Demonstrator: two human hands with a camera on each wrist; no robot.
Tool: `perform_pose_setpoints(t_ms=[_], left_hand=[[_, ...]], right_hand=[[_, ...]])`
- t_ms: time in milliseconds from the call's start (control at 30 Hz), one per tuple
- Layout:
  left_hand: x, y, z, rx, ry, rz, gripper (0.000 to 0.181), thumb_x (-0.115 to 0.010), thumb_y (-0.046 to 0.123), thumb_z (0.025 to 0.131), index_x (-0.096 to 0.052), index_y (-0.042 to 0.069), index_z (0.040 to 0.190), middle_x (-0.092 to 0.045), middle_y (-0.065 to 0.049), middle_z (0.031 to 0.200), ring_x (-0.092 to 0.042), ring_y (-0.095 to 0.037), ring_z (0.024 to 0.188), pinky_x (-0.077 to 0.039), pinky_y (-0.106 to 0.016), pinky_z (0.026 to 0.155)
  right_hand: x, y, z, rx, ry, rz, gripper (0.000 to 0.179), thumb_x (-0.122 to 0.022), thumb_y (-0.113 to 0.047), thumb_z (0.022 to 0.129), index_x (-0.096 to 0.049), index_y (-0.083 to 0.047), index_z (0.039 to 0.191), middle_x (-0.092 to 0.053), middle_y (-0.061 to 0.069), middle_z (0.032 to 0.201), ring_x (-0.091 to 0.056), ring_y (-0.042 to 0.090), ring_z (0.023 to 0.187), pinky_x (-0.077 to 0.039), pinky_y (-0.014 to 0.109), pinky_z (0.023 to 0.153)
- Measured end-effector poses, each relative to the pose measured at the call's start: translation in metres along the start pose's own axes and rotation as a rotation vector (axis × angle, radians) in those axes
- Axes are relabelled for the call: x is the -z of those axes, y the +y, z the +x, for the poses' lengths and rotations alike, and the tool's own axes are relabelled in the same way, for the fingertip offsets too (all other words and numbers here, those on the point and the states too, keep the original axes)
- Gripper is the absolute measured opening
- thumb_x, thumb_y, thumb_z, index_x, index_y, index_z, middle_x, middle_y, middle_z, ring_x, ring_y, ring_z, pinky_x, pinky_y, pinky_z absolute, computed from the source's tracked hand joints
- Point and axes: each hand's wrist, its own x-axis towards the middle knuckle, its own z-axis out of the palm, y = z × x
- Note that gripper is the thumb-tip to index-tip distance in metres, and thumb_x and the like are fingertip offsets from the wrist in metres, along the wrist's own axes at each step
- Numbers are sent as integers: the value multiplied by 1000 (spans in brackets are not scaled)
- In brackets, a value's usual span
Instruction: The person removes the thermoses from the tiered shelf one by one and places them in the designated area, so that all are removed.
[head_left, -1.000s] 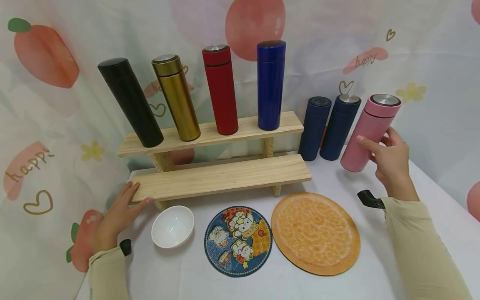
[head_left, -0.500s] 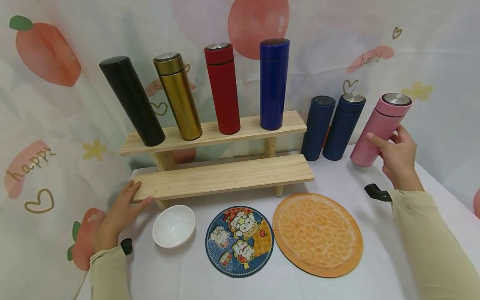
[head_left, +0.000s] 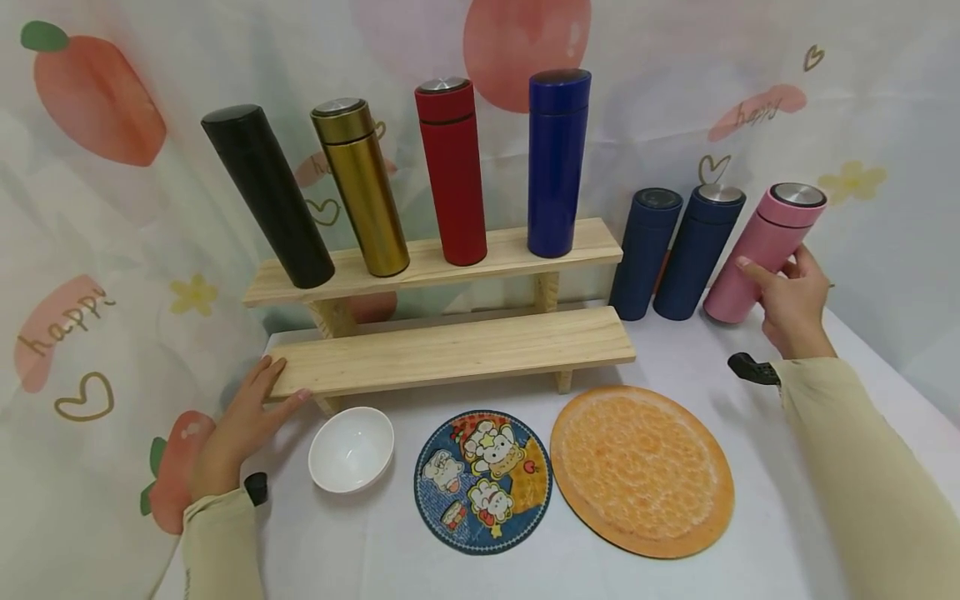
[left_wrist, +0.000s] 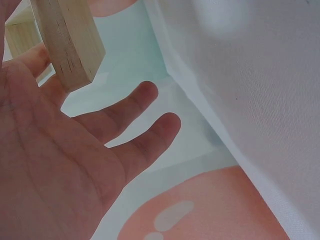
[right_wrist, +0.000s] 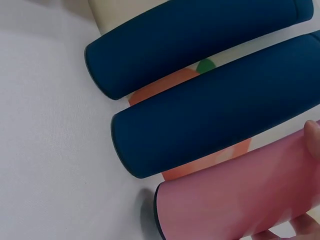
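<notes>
Fingers spread, your left hand (head_left: 243,429) touches the lower plank (head_left: 450,354) at its left end; your right hand (head_left: 797,304) grips the pink bottle (head_left: 772,237), far right, seemingly almost placed beside two navy bottles (head_left: 697,254), unreleased; farther back, four bottles (head_left: 453,175) already top the upper plank (head_left: 506,248).

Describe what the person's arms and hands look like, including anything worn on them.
The left hand and right hand are bare, with no gloves. The left sleeve and right sleeve are long, plain pale beige. A small black device juts out by the left cuff and another by the right cuff.
</notes>
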Motion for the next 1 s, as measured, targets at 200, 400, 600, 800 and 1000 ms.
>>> perform_pose_setpoints(t_ms=[200,400,600,800,1000], left_hand=[[0,1,0,6,-2,2,95,-67,46,106,-17,-5,167,-2,-31,174,-10,-59,156,-19,-78,118],[0,0,1,11,-4,5,96,-67,48,105,-16,-4,168,-2,-30,175,-9,-57,157,-18,-77,119],[2,-1,2,-4,3,7,95,-67,46,106,-16,-6,167,-2,-31,174,-10,-59,156,-18,-77,118],[0,0,1,-8,2,0,94,-67,45,106,-19,-7,167,-4,-32,174,-11,-58,156,-18,-76,119],[0,-2,1,6,0,3,94,-67,46,106,-18,-6,167,-3,-31,174,-10,-58,156,-18,-77,119]], right_hand=[[-1,3,8,4,4,10,76,-85,4,89,-58,-23,155,-57,-1,129,-58,11,115,-58,17,75],[-1,6,12,-7,18,-21,75,-85,3,89,-59,-25,154,-58,-2,126,-59,10,112,-57,16,74],[-1,6,18,-19,-14,-110,78,-85,-6,92,-53,-30,159,-55,-3,139,-52,13,126,-54,12,75],[2,8,25,-36,-41,-201,79,-82,-11,96,-45,-31,164,-47,0,155,-47,14,134,-51,10,75],[0,13,29,-54,-52,-292,79,-77,-14,100,-38,-29,167,-45,2,158,-46,14,138,-44,26,112]])
